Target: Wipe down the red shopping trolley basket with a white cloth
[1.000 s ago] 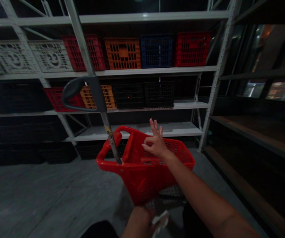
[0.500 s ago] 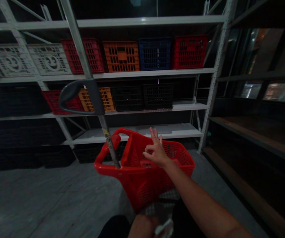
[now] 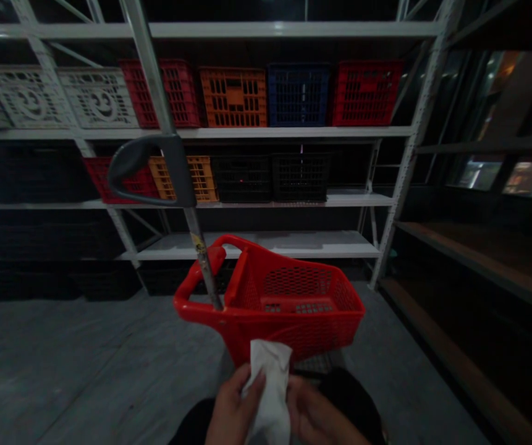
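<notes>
Low in front of me, a folded white tissue (image 3: 269, 386) is held upright between both hands. My left hand (image 3: 236, 402) pinches its left side, with the thumb lying across the front. At its right edge, the curled fingers of my right hand (image 3: 309, 408) close on the tissue. Its lower end runs down toward the bottom of the view. Just beyond the hands stands a small red plastic shopping cart (image 3: 293, 321) with mesh walls. A metal pole (image 3: 207, 272) with a grey loop handle (image 3: 149, 170) rises at the cart's handle end.
White metal shelving (image 3: 266, 247) spans the back, holding white, red, orange (image 3: 234, 96), blue (image 3: 298, 94) and black crates. On the right is a dark rack with brown shelves (image 3: 469, 256). My knees flank the hands above a grey concrete floor (image 3: 84, 358).
My right hand, raised over the cart with fingers spread, has come down to the tissue. My left hand has lifted the tissue into fuller view. The view has shifted slightly.
</notes>
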Tool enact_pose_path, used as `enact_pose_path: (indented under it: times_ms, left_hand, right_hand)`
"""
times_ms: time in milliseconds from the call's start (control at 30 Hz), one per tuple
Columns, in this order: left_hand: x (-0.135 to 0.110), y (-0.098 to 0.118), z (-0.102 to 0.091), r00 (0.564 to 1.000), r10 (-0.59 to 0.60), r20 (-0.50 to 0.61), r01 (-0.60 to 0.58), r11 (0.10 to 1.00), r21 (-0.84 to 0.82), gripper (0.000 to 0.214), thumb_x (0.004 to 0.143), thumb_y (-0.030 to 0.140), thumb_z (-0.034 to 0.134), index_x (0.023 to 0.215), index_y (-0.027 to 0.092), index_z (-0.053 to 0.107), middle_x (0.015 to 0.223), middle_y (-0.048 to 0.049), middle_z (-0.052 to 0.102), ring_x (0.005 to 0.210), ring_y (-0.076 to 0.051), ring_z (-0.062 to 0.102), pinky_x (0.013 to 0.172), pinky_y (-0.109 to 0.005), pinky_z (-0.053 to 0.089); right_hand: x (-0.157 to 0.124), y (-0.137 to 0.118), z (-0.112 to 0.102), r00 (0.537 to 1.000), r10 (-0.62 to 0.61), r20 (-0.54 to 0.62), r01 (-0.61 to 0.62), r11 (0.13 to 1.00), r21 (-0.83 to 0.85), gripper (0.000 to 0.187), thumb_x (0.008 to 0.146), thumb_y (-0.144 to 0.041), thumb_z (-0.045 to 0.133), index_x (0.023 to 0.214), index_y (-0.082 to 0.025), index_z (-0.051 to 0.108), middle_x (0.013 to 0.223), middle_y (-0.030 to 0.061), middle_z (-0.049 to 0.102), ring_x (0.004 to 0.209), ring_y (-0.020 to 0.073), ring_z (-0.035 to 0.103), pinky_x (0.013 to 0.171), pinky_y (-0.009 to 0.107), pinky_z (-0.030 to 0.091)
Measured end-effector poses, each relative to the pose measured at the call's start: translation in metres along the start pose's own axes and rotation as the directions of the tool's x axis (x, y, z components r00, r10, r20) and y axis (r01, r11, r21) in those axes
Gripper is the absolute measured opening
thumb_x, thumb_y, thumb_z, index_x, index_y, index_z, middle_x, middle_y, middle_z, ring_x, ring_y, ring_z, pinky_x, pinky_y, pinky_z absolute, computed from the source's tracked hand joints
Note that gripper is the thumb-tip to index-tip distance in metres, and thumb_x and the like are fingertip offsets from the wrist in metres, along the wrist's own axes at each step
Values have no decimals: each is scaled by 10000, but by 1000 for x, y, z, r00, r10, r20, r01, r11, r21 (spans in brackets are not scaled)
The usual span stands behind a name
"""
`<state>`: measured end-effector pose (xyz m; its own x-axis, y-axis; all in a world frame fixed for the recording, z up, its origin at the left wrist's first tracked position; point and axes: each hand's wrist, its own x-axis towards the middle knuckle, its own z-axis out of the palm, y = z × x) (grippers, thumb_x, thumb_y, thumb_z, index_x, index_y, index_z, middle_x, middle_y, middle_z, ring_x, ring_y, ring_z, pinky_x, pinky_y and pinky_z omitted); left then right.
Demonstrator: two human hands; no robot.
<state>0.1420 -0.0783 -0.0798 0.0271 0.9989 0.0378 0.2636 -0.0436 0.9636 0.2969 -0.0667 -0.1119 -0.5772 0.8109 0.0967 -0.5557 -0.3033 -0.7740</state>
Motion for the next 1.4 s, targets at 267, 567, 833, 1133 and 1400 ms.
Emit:
enact_pose_path:
  times_ms: [267, 567, 833, 1133, 1400]
  left_hand:
    - [-10, 9, -1, 993, -89, 72, 103, 969, -224, 433, 675, 502, 612, 923, 148, 642, 670, -27, 653, 623, -165, 579, 567, -249, 463]
    - [-12, 8, -36, 970, 131, 204, -136, 991, 12, 239, 788, 306, 488, 712, 192, 685, 821, -42, 640, 774, -155, 575, 711, -241, 430]
    - [-12, 19, -38, 912, 281, 297, -344, 920, 186, 258, 813, 155, 392, 798, 213, 643, 900, -40, 622, 828, -141, 579, 725, -233, 450]
    - [47, 33, -106, 706, 671, -229, -254, 541, 802, 441, 753, 428, 531, 1125, 192, 538, 1261, -117, 471, 1163, -261, 432, 973, -440, 358]
    - [107, 51, -122, 783, 608, -136, -44, 271, 961, 502, 814, 525, 359, 641, 163, 662, 751, -116, 645, 1007, -308, 487, 898, -485, 315]
  right_hand:
    - [4, -15, 6, 999, -17, -50, 15, 998, -54, 502, 557, -349, 783, 981, -128, 631, 800, 66, 659, 727, 187, 612, 722, 319, 435]
    - [1, -19, -9, 982, 50, -184, -35, 996, 84, 194, 660, -289, 630, 740, -128, 701, 705, 47, 648, 624, 136, 561, 578, 229, 404]
    - [10, 22, -7, 951, 301, -73, -254, 893, 372, 448, 617, -292, 744, 1009, -120, 610, 945, 97, 665, 826, 199, 615, 761, 336, 448]
    - [50, -93, -23, 680, -668, -303, 170, 546, -821, 403, 812, -200, 447, 1208, -200, 526, 1267, 82, 520, 1202, 230, 429, 999, 433, 325]
    - [90, -13, -29, 815, -573, 84, -193, -407, -893, 630, 726, 48, 352, 1325, -140, 403, 1386, 128, 361, 1309, 294, 243, 1032, 498, 250]
